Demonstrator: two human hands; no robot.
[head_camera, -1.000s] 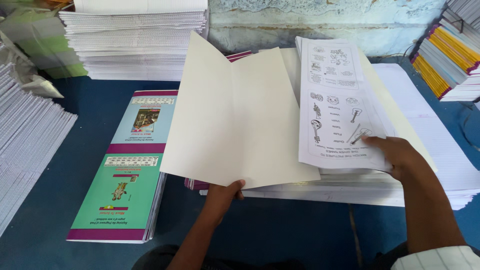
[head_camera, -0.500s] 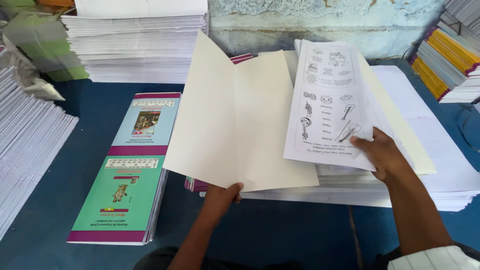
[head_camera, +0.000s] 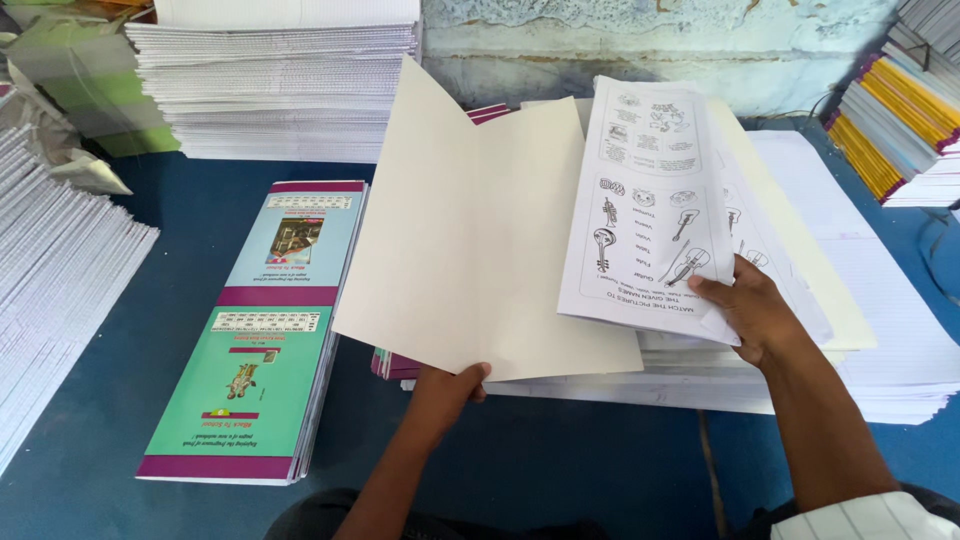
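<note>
Cream card (head_camera: 470, 230) — a big blank folded sheet — stands tilted open, its lower edge pinched by the left hand (head_camera: 447, 387), fingers curled closed around it at 6 o'clock of the sheet. At 3 o'clock of the card, touching it, the right hand (head_camera: 750, 310) grips a bundle of printed pages (head_camera: 650, 215) — thumb on top, fingers hidden beneath. Under both lies a wide paper stack (head_camera: 880, 330). At 9 o'clock of the left hand, well apart, a pile of green and purple covers (head_camera: 255, 330) rests on the blue table (head_camera: 560, 470).
</note>
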